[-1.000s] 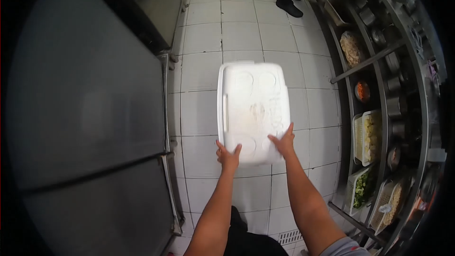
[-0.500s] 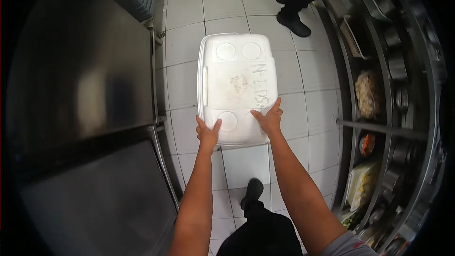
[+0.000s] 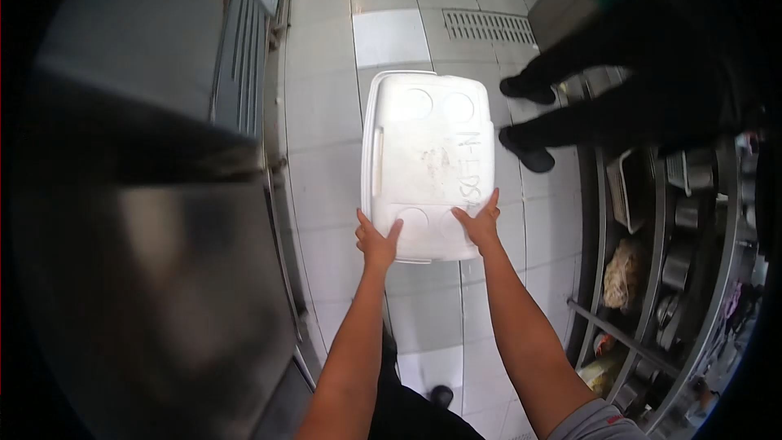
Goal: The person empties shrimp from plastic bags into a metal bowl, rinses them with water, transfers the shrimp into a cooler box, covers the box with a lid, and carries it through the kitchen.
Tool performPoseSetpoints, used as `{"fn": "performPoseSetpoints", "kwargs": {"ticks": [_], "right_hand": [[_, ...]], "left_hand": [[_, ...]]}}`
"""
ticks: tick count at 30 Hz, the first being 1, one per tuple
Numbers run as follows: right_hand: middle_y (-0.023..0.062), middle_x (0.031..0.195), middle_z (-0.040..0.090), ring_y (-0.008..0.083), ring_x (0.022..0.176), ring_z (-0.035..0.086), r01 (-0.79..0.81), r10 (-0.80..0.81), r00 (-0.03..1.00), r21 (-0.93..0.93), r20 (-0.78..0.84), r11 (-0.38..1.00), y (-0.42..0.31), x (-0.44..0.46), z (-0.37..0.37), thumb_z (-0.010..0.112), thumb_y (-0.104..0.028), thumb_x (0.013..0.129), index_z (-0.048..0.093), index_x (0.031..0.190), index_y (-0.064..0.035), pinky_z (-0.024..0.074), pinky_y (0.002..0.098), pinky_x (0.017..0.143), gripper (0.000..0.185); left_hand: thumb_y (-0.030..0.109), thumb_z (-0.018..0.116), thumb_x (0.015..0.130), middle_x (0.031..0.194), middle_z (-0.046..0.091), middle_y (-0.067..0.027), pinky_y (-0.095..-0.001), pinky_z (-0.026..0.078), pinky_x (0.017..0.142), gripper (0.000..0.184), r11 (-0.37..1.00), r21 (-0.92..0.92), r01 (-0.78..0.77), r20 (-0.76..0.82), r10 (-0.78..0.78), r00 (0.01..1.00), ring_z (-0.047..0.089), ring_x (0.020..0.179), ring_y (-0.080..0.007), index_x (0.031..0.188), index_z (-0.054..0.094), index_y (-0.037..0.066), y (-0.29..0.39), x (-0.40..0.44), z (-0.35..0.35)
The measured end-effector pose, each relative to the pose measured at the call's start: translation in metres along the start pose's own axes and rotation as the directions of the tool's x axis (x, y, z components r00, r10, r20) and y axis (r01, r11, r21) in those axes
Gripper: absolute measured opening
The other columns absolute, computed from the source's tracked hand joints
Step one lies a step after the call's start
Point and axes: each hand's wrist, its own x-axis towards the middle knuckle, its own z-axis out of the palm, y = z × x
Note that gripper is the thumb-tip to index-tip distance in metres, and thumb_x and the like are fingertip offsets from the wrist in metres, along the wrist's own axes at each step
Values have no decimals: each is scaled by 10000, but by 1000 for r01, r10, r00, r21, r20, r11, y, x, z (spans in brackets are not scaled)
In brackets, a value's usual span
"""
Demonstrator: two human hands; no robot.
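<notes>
A white cooler box with a closed lid is held out in front of me above the floor. Its lid has round recesses, a brownish smudge and handwritten letters along the right side. My left hand grips the near left edge, thumb on the lid and fingers curled around the side. At the near right edge, my right hand clasps the box in the same way, its thumb pressed on top. The undersides of the box and some fingertips are hidden.
Stainless steel cabinets line the left. On the right, a metal shelf carries pots, a bagged food item and trays. A person in dark trousers stands at the upper right, near a bin. A drain grate is in the tiled floor.
I have moved forward along the aisle with the cooler box still in both hands. The other person's legs, the drain grate and the shelf now appear nearer and lower in view.
</notes>
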Motion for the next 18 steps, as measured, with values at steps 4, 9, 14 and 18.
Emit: {"fn": "performPoseSetpoints", "kwargs": {"ticks": [4,9,14,18], "right_hand": [[330,1388,279,439,1233,444,-35,35,999,38,-4,999,-65,69,-11,890,-346,648,-110,1525,-124,407,430,1052,1348],[353,1373,291,445,1226,444,-47,51,996,61,-78,997,-148,163,-10,895,-344,644,-74,1526,-94,413,434,1038,1335],[368,1352,302,454,1206,446,42,-29,986,75,-164,996,-205,266,-14,906,-336,629,-28,1520,-55,405,445,1036,1321],[369,1354,298,447,1193,450,84,-60,971,92,-233,992,-271,341,-13,911,-327,621,-16,1514,-31,406,449,1024,1321]], "left_hand": [[509,724,796,1435,281,-303,-542,337,1051,1095,999,34,-34,-3,34,999,340,1247,-493,1536,39,80,84,60,-11],[513,719,799,1429,290,-299,-519,314,1072,1100,991,97,-86,52,82,995,349,1253,-483,1534,33,66,184,165,-17],[526,711,804,1404,320,-303,-505,289,1089,1108,985,134,-110,93,98,991,362,1260,-465,1527,32,32,285,256,-10],[522,738,775,1374,359,-305,-494,311,1059,1116,949,176,-262,62,255,965,377,1243,-439,1527,69,39,352,348,-6]]}}
